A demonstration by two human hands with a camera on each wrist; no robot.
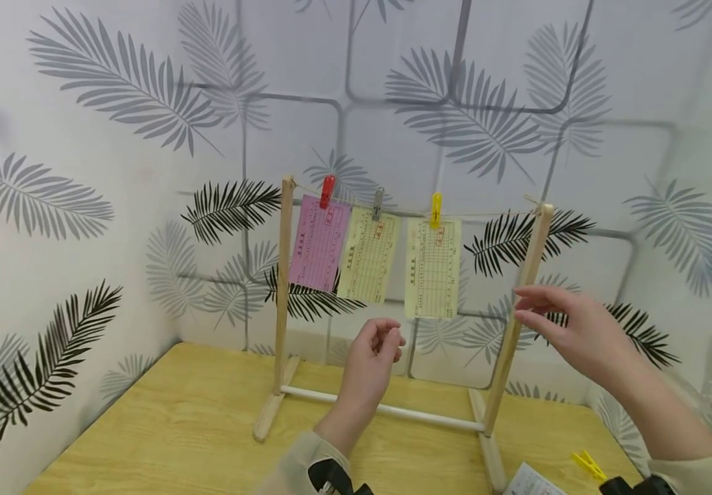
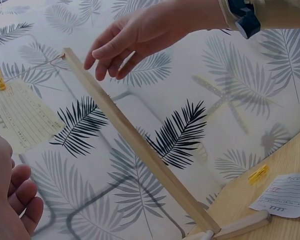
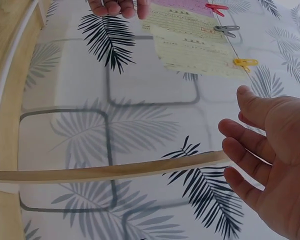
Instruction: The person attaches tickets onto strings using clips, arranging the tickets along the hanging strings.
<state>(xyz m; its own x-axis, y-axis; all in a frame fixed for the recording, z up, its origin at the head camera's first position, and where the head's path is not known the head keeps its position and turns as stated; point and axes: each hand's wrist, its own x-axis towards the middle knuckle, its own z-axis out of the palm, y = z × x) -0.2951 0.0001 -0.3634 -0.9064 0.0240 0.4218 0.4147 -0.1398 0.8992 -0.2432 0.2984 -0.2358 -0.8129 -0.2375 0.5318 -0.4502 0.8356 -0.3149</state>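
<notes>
Grip released on both: left hand (image 1: 373,357) below hanging slips (image 1: 434,278), right hand (image 1: 572,326) near rack's right post (image 1: 505,361), loose yellow clip (image 1: 590,465) and sheet (image 1: 532,482) lie on table (image 1: 164,412).

White walls (image 1: 387,148) (printed with grey and black palm fronds (image 1: 136,86)) edged a yellow wood-grain tabletop (image 1: 164,412) left, far and right.

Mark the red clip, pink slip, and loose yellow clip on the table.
Red clip (image 1: 328,192), head view: middle of its body.
Pink slip (image 1: 319,244), head view: middle of its sheet.
Loose yellow clip (image 2: 258,175), left wrist view: middle of its body.
</notes>
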